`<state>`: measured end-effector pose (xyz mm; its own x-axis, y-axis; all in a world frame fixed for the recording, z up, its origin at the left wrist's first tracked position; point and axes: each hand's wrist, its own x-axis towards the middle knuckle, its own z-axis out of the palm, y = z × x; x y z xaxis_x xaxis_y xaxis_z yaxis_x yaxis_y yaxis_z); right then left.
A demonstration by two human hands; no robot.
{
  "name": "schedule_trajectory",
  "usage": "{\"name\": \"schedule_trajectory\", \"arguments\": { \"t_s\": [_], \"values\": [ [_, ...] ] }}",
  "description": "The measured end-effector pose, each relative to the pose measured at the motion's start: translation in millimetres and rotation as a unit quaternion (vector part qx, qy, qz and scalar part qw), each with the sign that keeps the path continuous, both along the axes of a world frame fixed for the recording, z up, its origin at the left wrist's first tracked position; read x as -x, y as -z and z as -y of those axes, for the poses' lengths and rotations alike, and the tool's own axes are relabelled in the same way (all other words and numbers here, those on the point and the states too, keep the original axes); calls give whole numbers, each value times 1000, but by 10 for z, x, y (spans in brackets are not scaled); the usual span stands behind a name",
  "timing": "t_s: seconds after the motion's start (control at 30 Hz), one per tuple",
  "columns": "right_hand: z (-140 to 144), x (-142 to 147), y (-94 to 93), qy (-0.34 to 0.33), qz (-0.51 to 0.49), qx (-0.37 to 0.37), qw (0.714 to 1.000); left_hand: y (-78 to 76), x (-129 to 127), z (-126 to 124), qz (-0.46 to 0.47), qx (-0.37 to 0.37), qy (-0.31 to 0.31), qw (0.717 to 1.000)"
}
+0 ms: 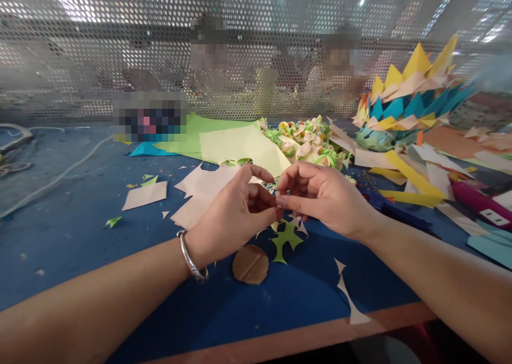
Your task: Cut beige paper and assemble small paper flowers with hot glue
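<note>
A small folded paper piece (276, 189), green and white as far as could be seen, was held between the two hands just above the blue tabletop (72, 231). The grip of the left hand (232, 212) was narrow, thumb and forefinger being pinched on the piece, and the fingertips of the right hand (320, 193) were closed on it from the other side; most of the piece was hidden by the fingers. The step was judged to be a fine fold or crease, and a small, exact pinch was thought to be needed for it. Directly under the hands a green cut-out scrap (286, 239) and a brown paper disc (250, 264) were lying, with white offcuts (144, 195) scattered near. Yellow and green sheets (240, 143) were spread behind, a heap of small paper flowers (308, 140) beside them, and a spiky folded model (404, 105) at the right. Nothing was seen standing between the hands; only loose scraps lay below.
</note>
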<state>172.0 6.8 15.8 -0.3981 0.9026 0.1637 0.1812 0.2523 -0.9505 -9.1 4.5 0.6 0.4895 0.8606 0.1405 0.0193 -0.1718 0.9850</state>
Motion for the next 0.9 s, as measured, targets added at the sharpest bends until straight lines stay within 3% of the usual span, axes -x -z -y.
{"name": "schedule_trajectory", "arguments": {
  "t_s": [0.17, 0.9],
  "values": [
    [-4, -4, 4, 1, 11, -2, 1000, -12, -1, 8, -6, 4, -5, 1000],
    [-28, -75, 7, -4, 24, 7, 1000, -19, 42, 27, -81, -118, -11, 990]
  ]
}}
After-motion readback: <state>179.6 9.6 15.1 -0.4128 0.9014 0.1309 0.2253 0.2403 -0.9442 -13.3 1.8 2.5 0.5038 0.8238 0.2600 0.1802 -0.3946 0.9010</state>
